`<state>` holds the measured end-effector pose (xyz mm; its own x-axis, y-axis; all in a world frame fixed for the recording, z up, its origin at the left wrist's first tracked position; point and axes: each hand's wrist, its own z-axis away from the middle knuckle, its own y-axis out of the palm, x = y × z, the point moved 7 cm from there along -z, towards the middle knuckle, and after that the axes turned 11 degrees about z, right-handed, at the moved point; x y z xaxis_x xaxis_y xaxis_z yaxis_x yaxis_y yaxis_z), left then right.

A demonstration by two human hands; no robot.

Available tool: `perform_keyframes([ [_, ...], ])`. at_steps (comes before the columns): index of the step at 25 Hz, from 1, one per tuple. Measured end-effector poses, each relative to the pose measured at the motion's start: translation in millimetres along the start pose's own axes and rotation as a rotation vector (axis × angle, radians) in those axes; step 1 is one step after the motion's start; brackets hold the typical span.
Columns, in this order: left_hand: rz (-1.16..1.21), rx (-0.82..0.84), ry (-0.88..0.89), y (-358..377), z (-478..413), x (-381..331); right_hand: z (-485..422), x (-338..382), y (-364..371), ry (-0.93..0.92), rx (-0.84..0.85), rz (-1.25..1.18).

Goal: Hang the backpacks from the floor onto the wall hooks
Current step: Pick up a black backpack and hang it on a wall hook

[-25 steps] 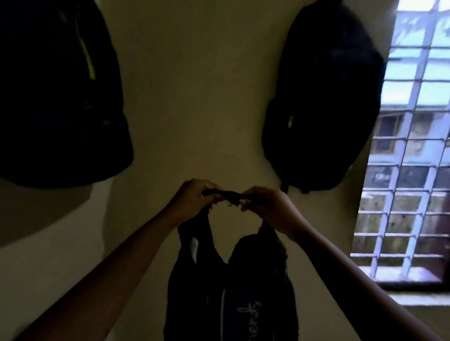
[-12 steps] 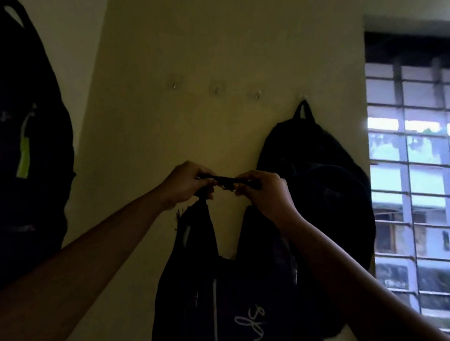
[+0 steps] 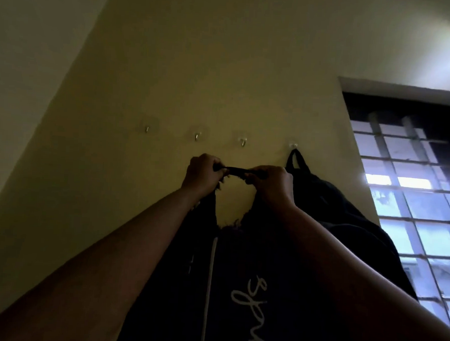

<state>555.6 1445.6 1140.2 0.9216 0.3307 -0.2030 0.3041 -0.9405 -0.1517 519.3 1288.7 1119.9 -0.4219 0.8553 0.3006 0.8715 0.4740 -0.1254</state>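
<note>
Now the lettered backpack [image 3: 238, 288] stands higher than a second ago; its top loop [image 3: 235, 171], stretched taut between left hand [image 3: 203, 173] and right hand [image 3: 270, 184], both grips pinched closed on it, sits just below the free hook [image 3: 243, 142]; not yet hooked. A second backpack [image 3: 333, 215] already hangs on the rightmost hook [image 3: 293, 145]; a final lift and drop-on appears to remain.

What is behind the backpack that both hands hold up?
A second black backpack, hung by its loop on the rightmost hook, against the wall. Its left and lower parts are covered.
</note>
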Motion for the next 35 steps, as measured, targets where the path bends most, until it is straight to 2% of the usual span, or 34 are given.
perform_keyframes([
  [5,-0.048,-0.150,0.073,23,-59,16,-66,-16,22,0.042,-0.150,0.065],
  [11,-0.126,-0.209,0.243,33,-104,14,-116,-17,28,-0.027,-0.327,0.114],
  [15,-0.099,-0.260,0.277,37,-123,11,-138,-17,29,-0.056,-0.382,0.022],
  [23,-0.100,-0.296,0.169,41,-134,27,-150,-30,45,0.008,-0.294,0.037],
  [26,-0.148,-0.287,0.142,44,-122,30,-142,-33,46,0.036,-0.186,0.066],
  [31,-0.175,-0.166,0.091,53,-107,32,-127,-27,51,0.032,-0.035,0.078],
  [35,-0.039,-0.056,-0.050,42,-88,23,-101,-16,31,0.004,0.091,0.043],
])
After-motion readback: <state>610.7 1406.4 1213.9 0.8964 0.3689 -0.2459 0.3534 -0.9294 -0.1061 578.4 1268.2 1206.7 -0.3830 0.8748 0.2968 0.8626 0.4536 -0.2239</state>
